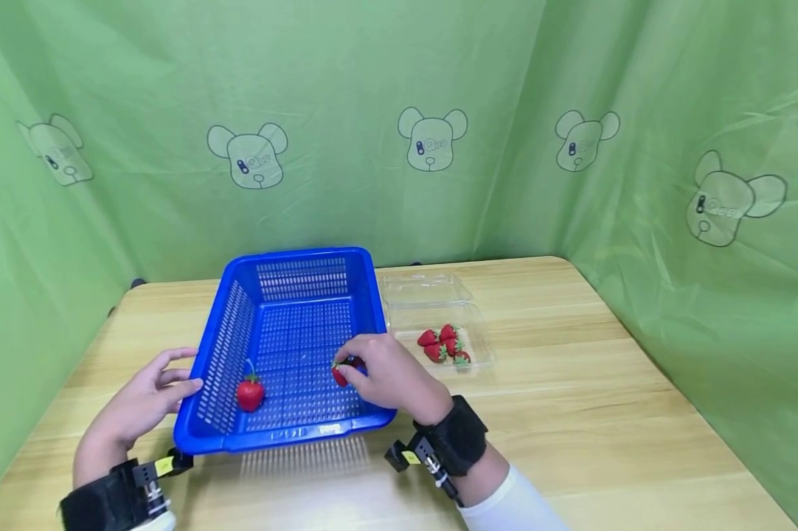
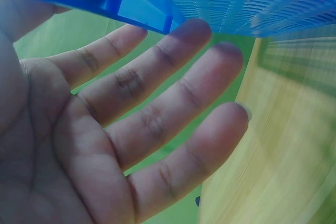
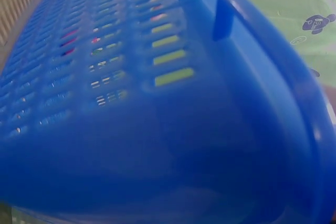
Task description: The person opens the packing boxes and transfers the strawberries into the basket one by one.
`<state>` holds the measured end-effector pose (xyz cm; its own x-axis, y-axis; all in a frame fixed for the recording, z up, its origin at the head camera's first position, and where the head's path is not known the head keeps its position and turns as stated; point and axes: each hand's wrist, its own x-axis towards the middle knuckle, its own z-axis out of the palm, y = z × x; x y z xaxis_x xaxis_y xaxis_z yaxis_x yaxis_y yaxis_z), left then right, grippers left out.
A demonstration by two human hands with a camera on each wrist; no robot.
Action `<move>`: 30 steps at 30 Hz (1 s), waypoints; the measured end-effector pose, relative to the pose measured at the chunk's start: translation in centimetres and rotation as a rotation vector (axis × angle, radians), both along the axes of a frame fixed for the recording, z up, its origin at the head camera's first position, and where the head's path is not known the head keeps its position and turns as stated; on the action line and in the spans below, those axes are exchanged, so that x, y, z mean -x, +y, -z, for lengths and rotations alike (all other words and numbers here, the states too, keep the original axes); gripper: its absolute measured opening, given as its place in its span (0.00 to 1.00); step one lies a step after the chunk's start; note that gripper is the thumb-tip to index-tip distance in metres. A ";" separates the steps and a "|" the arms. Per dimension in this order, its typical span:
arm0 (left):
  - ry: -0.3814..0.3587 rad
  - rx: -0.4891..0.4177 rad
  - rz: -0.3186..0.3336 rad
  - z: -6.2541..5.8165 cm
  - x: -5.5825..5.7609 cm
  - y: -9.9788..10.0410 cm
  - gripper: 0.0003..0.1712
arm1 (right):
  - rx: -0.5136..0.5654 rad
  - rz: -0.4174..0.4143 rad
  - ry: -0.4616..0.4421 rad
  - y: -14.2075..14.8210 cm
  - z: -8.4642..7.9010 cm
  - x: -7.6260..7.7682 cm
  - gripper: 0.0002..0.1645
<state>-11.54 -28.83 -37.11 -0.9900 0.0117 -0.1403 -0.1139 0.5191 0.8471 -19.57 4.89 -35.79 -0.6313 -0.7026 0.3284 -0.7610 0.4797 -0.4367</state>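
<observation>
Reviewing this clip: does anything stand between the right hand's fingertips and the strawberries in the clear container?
Yes: the blue basket's right wall. The right hand reaches over it to a strawberry inside; the clear container sits outside. Nothing visible covers its strawberries.

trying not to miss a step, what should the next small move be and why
Probably lift the pinched strawberry toward the clear box: the right hand has it between thumb and fingers inside the blue basket, and five more strawberries lie in that box.
</observation>
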 end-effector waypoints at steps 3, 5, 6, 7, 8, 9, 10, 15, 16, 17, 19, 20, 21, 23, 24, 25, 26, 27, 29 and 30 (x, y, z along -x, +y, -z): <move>0.002 -0.003 0.000 0.0 0.0 -0.1 0.32 | -0.007 -0.011 0.009 -0.1 0.1 -0.1 0.08; 0.003 -0.004 0.001 0.0 0.0 -0.1 0.32 | -0.009 -0.016 0.017 -0.1 0.1 -0.1 0.08; 0.005 -0.006 0.000 0.0 0.0 0.0 0.32 | -0.009 -0.018 0.017 -0.2 0.0 -0.1 0.08; 0.007 -0.006 0.000 0.0 -0.1 -0.1 0.32 | -0.011 -0.018 0.019 -0.2 0.1 -0.1 0.08; 0.008 -0.004 0.000 -0.1 -0.1 0.0 0.32 | -0.013 -0.018 0.020 -0.2 0.1 -0.2 0.08; 0.007 -0.004 0.000 -0.1 -0.1 0.0 0.32 | -0.014 -0.018 0.020 -0.2 0.1 -0.2 0.08; 0.008 -0.003 -0.001 -0.1 -0.1 0.0 0.32 | -0.015 -0.017 0.021 -0.3 0.1 -0.2 0.08; -0.001 -0.004 -0.001 -0.1 -0.1 0.0 0.33 | -0.028 -0.017 0.022 -0.4 0.3 -0.3 0.09; -0.002 -0.003 -0.001 0.0 -0.1 0.0 0.33 | -0.030 -0.017 0.022 -0.4 0.3 -0.3 0.09; -0.003 -0.004 0.001 0.0 -0.1 0.0 0.33 | -0.033 -0.017 0.024 -0.4 0.3 -0.3 0.09; 0.000 0.000 0.001 0.0 -0.1 -0.1 0.33 | -0.034 -0.017 0.027 -0.5 0.4 -0.3 0.09; 0.000 0.001 0.001 0.0 0.0 -0.1 0.33 | -0.034 -0.017 0.029 -0.5 0.4 -0.3 0.09; 0.001 0.002 0.001 0.0 0.0 -0.1 0.33 | -0.034 -0.017 0.032 -0.5 0.4 -0.3 0.08; 0.002 0.001 0.000 0.1 0.0 -0.2 0.33 | -0.033 -0.017 0.031 -0.6 0.4 -0.2 0.08; 0.003 0.000 -0.001 0.0 0.0 -0.2 0.33 | -0.031 -0.016 0.028 -0.6 0.4 -0.2 0.08; 0.002 -0.001 -0.002 0.0 0.0 -0.2 0.33 | -0.030 -0.015 0.025 -0.6 0.4 -0.2 0.08; 0.002 -0.001 -0.002 0.0 0.0 -0.2 0.33 | -0.027 -0.016 0.021 -0.6 0.4 -0.2 0.08; 0.000 -0.002 -0.002 0.0 0.0 -0.2 0.33 | -0.023 -0.017 0.017 -0.6 0.4 -0.2 0.08; -0.003 -0.002 0.000 0.0 0.0 -0.2 0.33 | -0.013 -0.017 0.010 -0.6 0.4 -0.2 0.08; -0.004 -0.001 0.000 0.0 0.0 -0.2 0.33 | -0.008 -0.018 0.007 -0.6 0.4 -0.2 0.08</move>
<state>-11.52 -29.03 -37.12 -0.9894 0.0120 -0.1446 -0.1175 0.5181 0.8472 -19.39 4.33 -36.22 -0.6168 -0.7161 0.3268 -0.7722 0.4697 -0.4279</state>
